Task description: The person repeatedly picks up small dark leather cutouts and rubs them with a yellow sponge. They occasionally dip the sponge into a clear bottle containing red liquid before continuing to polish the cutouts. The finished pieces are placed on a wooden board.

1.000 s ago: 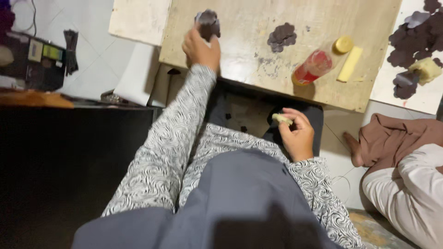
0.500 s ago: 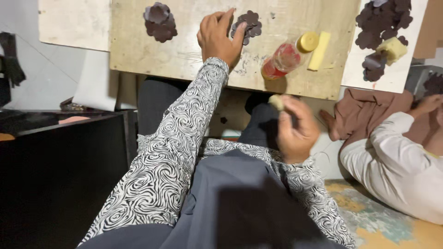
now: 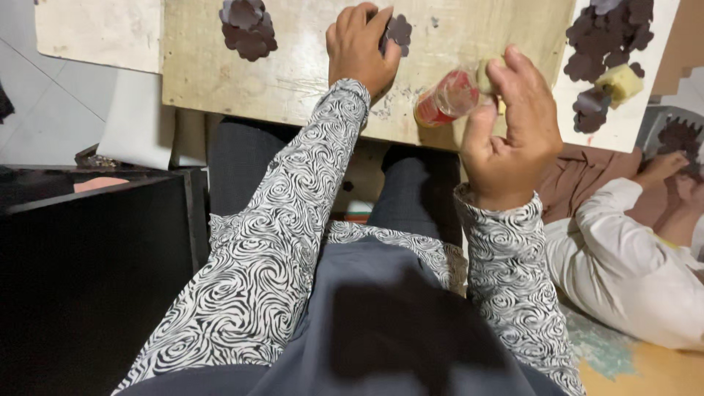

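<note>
left hand (image 3: pixel 359 51) fingers pressed flat on dark flower cutout (image 3: pixel 398 31) on counter (image 3: pixel 293 81). right hand (image 3: pixel 506 125) pinches small yellow sponge (image 3: pixel 485 75); dab lightly, hold cutout steady.

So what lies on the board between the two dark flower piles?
Head view: bare, stained board from the left pile until the left hand, which covers the right pile.

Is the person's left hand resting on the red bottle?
No. The left hand presses a dark flower-shaped cutout on the wooden board, apart from the red bottle lying to its right.
</note>
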Demonstrator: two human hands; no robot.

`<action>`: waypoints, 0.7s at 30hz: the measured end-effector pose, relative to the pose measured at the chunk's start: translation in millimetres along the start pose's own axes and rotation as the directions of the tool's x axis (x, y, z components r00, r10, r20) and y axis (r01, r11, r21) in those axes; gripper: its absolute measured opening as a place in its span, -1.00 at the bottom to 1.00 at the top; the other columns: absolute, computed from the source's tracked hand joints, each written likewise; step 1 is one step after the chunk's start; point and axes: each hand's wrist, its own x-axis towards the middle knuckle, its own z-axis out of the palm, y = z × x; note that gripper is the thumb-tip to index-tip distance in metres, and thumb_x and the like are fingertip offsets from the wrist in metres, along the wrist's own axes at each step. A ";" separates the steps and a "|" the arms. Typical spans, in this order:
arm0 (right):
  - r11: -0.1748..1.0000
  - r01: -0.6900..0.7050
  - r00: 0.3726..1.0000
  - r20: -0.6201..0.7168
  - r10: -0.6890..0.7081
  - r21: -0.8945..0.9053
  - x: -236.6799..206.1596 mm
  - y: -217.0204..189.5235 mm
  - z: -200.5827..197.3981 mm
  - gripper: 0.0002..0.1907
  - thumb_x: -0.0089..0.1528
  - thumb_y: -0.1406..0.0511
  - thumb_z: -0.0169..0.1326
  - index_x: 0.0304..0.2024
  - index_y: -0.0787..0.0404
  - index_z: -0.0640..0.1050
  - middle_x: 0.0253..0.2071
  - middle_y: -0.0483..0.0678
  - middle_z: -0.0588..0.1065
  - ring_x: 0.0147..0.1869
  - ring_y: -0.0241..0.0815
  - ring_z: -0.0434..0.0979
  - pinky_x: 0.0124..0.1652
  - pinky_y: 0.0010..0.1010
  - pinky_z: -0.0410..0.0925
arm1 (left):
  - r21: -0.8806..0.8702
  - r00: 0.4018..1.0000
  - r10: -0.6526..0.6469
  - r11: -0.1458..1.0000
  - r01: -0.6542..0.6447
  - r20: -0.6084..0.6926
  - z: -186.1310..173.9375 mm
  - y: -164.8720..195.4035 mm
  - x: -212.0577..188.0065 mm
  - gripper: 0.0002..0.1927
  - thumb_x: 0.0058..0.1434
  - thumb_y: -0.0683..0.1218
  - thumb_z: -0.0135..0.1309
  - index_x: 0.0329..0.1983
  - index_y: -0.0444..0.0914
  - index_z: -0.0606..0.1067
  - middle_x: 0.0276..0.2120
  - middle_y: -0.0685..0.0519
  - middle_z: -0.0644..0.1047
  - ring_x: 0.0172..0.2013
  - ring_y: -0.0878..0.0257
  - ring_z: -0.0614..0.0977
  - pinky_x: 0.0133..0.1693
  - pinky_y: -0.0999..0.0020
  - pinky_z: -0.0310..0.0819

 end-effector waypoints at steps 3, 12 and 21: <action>0.995 0.039 0.999 -0.006 -0.040 -0.088 2.1 4.1 0.2 -0.75 0.41 0.47 0.17 0.15 0.34 0.57 0.23 0.16 0.53 0.35 0.10 0.53 0.30 -0.22 0.41 | -0.009 0.999 -0.014 1.000 0.014 0.046 1.8 2.3 -0.2 -0.69 0.18 -0.07 0.17 -0.01 -0.19 0.60 0.03 -0.02 0.47 0.18 0.05 0.39 0.25 0.00 0.13; 0.985 0.069 0.998 0.004 -0.069 -0.159 12.2 4.2 10.8 -0.74 0.43 0.47 0.13 0.18 0.30 0.58 0.18 0.12 0.54 0.27 0.09 0.53 0.29 -0.20 0.37 | 0.006 0.998 0.026 1.000 -0.027 0.049 -1.6 4.2 0.0 -0.78 0.27 -0.05 0.21 -0.05 -0.18 0.60 0.02 0.00 0.49 0.16 0.08 0.40 0.24 0.00 0.10; 0.981 0.093 0.996 0.001 -0.095 -0.169 16.4 9.1 10.8 -0.72 0.45 0.46 0.13 0.22 0.25 0.57 0.22 0.07 0.54 0.32 0.06 0.55 0.32 -0.18 0.40 | 0.006 0.999 0.041 0.999 -0.041 -0.019 -13.7 14.5 -5.6 -0.82 0.23 -0.11 0.23 -0.10 -0.16 0.60 0.05 0.00 0.48 0.19 0.05 0.39 0.23 0.00 0.14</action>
